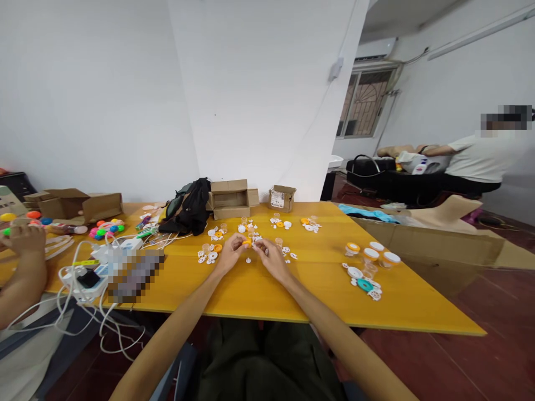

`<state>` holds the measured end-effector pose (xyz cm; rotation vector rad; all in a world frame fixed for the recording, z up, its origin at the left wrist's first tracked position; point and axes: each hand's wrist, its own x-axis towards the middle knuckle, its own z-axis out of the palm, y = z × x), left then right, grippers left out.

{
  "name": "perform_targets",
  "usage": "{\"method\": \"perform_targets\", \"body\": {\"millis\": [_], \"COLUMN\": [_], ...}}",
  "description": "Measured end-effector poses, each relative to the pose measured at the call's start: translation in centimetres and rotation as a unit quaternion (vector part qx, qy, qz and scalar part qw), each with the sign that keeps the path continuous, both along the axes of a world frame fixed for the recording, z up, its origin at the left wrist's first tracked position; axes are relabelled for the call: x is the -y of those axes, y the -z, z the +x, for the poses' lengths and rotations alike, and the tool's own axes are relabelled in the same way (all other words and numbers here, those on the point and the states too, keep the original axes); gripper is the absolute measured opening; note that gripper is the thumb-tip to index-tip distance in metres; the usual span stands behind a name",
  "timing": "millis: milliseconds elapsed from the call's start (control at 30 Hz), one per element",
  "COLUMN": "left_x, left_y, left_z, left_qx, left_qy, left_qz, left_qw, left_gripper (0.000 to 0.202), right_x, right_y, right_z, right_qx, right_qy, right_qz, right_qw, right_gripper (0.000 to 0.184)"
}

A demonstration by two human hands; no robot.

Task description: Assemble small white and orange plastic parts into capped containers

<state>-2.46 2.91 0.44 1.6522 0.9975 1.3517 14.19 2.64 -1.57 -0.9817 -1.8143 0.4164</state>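
My left hand (pixel 232 252) pinches a small orange plastic ring (pixel 247 243) over the middle of the table. Close beside it, my right hand (pixel 271 258) has its fingertips closed on a small white plastic part, mostly hidden by the fingers. A small white knob-like piece (pixel 248 260) lies on the table just below the hands. To the left are an orange ring (pixel 218 248), a white disc (pixel 213 256) and a clear cup (pixel 205 249). White perforated pieces (pixel 293 256) lie right of my right hand.
Several lidded clear jars (pixel 391 259) stand at the right, near a teal ring (pixel 365 285) and white parts. Cardboard boxes (pixel 229 211) and a black backpack (pixel 188 209) line the back. Cables and a power strip (pixel 90 284) lie left, near another person's hand (pixel 27 242).
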Motion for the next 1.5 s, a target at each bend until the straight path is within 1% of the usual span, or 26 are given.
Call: {"method": "perform_targets", "body": {"millis": [167, 367, 600, 833, 1067, 1200, 1300, 1500], "left_x": [0.6, 1.2, 1.3, 1.6, 1.4, 1.0, 1.0, 1.1], "left_y": [-0.1, 0.2, 0.5, 0.4, 0.3, 0.7, 1.0, 0.9], "left_z": [0.0, -0.1, -0.7, -0.8, -1.1, -1.3, -1.3, -1.3], "left_qx": [0.002, -0.023, -0.064, -0.077, -0.072, -0.095, -0.11, -0.142], "left_qy": [0.029, 0.057, 0.054, 0.067, 0.052, 0.076, 0.082, 0.086], "left_qz": [-0.005, -0.019, -0.033, -0.031, -0.017, -0.042, -0.045, -0.05], "left_qw": [1.0, 0.998, 0.996, 0.994, 0.996, 0.992, 0.99, 0.985], "left_gripper": [0.034, 0.032, 0.031, 0.034, 0.031, 0.027, 0.028, 0.028], "right_x": [0.0, 0.2, -0.1, -0.7, -0.7, -0.7, -0.7, -0.7], "right_y": [-0.1, 0.0, -0.4, -0.4, -0.5, -0.5, -0.4, -0.3], "right_z": [0.0, 0.7, 2.8, 3.8, 4.5, 4.8, 4.8, 4.8], "right_qx": [0.003, 0.03, 0.057, 0.057, 0.052, 0.056, 0.062, 0.071], "right_qy": [-0.029, -0.04, 0.017, 0.046, 0.048, 0.052, 0.055, 0.071], "right_qz": [-0.003, 0.003, 0.028, 0.024, 0.031, 0.027, 0.026, 0.023], "right_qw": [1.0, 0.999, 0.998, 0.997, 0.997, 0.997, 0.996, 0.995], "right_gripper": [0.018, 0.015, 0.017, 0.018, 0.017, 0.017, 0.017, 0.014]}}
